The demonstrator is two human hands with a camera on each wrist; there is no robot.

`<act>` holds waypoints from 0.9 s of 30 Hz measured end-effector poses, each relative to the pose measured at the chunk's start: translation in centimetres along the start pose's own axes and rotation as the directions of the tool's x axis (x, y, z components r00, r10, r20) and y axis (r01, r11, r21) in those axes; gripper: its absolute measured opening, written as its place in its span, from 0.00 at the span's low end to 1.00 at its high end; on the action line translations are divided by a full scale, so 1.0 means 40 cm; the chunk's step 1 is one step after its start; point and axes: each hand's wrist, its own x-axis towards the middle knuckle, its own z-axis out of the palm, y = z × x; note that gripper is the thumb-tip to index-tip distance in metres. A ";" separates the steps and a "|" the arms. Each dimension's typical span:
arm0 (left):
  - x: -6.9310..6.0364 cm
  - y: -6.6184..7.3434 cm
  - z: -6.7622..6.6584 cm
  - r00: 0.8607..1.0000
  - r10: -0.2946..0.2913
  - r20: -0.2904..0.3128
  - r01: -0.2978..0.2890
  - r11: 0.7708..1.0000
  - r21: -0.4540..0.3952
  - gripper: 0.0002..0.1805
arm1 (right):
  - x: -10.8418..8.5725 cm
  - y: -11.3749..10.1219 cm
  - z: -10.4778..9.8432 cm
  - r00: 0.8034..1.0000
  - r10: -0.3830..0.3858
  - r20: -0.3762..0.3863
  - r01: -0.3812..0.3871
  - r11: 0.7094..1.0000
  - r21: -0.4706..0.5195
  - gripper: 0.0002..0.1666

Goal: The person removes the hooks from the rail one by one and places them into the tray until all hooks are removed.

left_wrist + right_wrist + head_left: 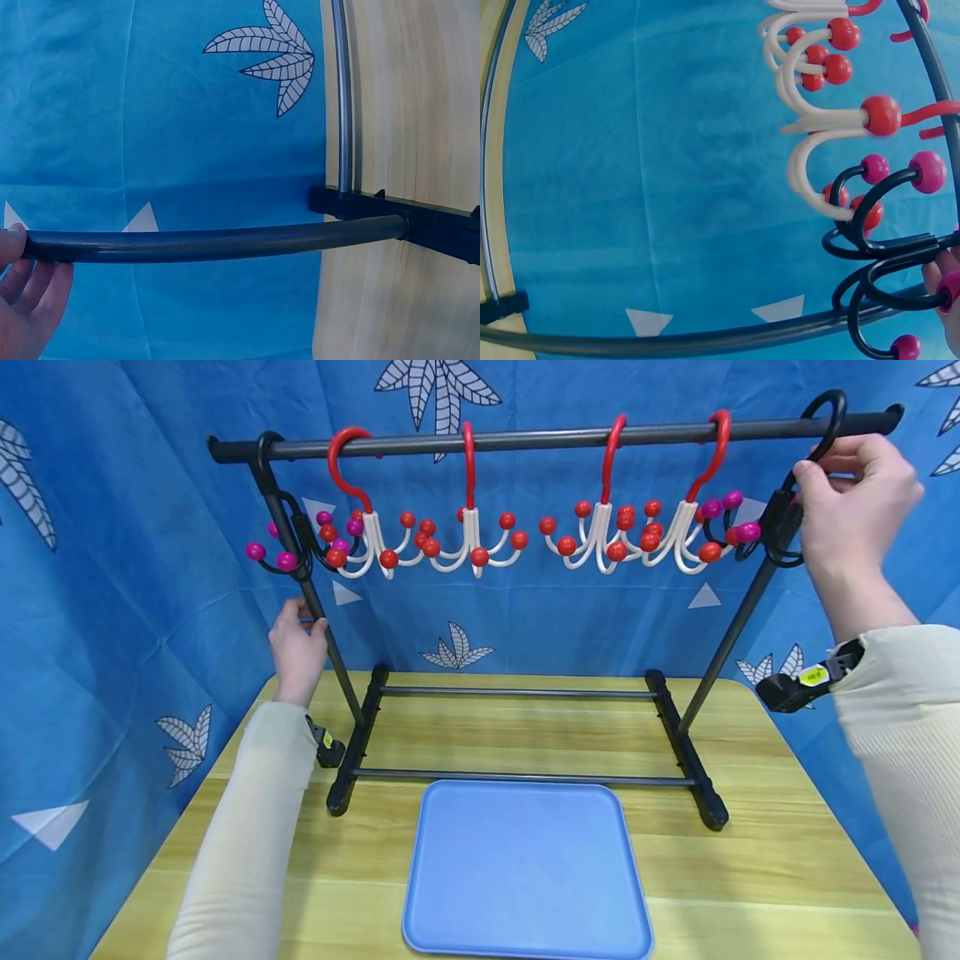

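A dark metal rack has a top rail (pixel 555 439) with hangers along it. My right hand (pixel 862 502) pinches the hook of the black hanger (pixel 831 431) at the rail's right end; its prongs end in magenta balls (pixel 928 172). My left hand (pixel 298 652) grips the rack's left post (pixel 337 668), and in the left wrist view the fingers curl round that post (pixel 187 246). Another black hanger (pixel 300 531) hangs at the left end. Between them hang several white hangers (pixel 471 527) with red hooks and red balls.
A blue tray (pixel 525 868) lies on the wooden table (pixel 750 877), in front of the rack's lower bar (pixel 525 776). The rack's right foot (pixel 686 752) stands right of the tray. A blue patterned cloth (pixel 510 618) hangs behind.
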 end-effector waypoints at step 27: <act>0.002 -0.003 -0.001 1.000 0.008 0.020 -0.008 1.000 0.014 0.18 | -0.050 -0.040 -0.044 0.995 -0.096 -0.025 0.099 0.986 0.133 0.15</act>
